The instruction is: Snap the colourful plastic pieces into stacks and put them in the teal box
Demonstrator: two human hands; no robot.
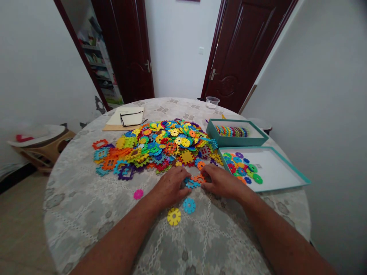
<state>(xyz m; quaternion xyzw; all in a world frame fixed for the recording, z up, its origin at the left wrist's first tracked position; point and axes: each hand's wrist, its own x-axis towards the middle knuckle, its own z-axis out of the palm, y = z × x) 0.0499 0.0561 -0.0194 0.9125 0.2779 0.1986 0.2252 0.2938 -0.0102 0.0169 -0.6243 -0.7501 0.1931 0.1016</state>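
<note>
A large heap of coloured plastic interlocking discs and squares (pixel 160 147) covers the middle of a round table (pixel 86 214). My left hand (pixel 170 185) and my right hand (pixel 220 181) rest side by side at the heap's near edge. Their fingertips meet on a blue piece (pixel 191 184) and an orange piece (pixel 199 178); the fingers are curled down on them. A blue disc (pixel 189 205), a yellow disc (pixel 174 216) and a pink disc (pixel 138 194) lie loose near my left wrist.
A teal box lid (pixel 286 179) at the right holds several discs. A teal box (pixel 229 140) behind it holds a row of stacked discs. Glasses (pixel 130 117) lie on a notebook at the back left, a clear cup (pixel 212 102) at the far edge. A low stool stands at left.
</note>
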